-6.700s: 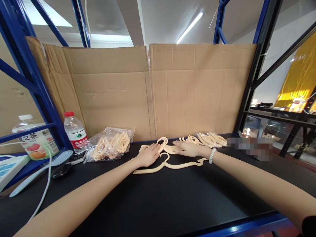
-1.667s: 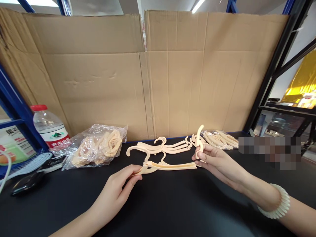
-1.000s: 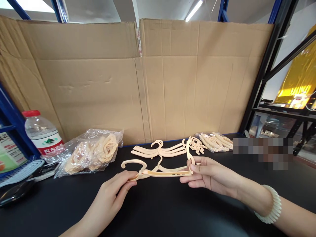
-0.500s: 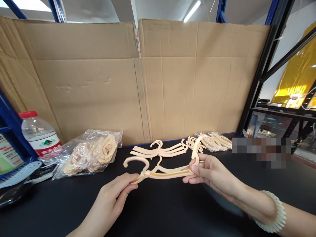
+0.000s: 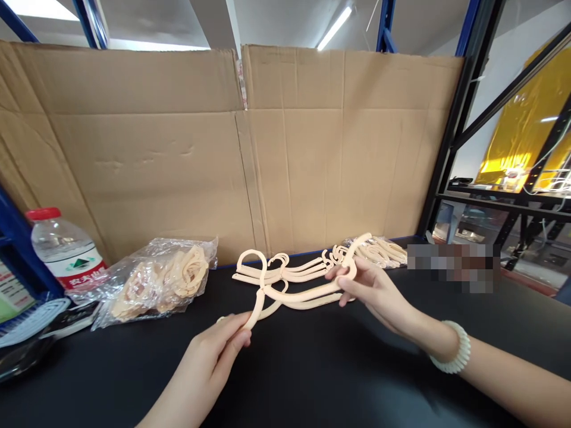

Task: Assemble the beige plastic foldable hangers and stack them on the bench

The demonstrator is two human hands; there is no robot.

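Note:
A cream plastic hanger (image 5: pixel 303 295) is held up between my two hands, its hook standing at the upper left. My left hand (image 5: pixel 218 351) pinches the short left arm of it. At the other end, my right hand (image 5: pixel 372 291) grips a curved hook-shaped piece (image 5: pixel 351 261) against the hanger's right arm; whether the two are joined I cannot tell. Just behind lies another hanger (image 5: pixel 312 302) on the black table (image 5: pixel 312 374). Further back, several hangers (image 5: pixel 289 274) lie stacked with their hooks together.
A clear bag of cream parts (image 5: pixel 165 279) and a red-capped bottle (image 5: pixel 69 255) stand at the left. Loose curved pieces (image 5: pixel 332 257) and another bag of parts (image 5: pixel 383 252) lie at the back right. Cardboard (image 5: pixel 178 166) walls the rear edge.
The held hanger has turned and tilted, its hook now higher and its left arm pointing down. My right hand has risen slightly. The camera view has shifted a little.

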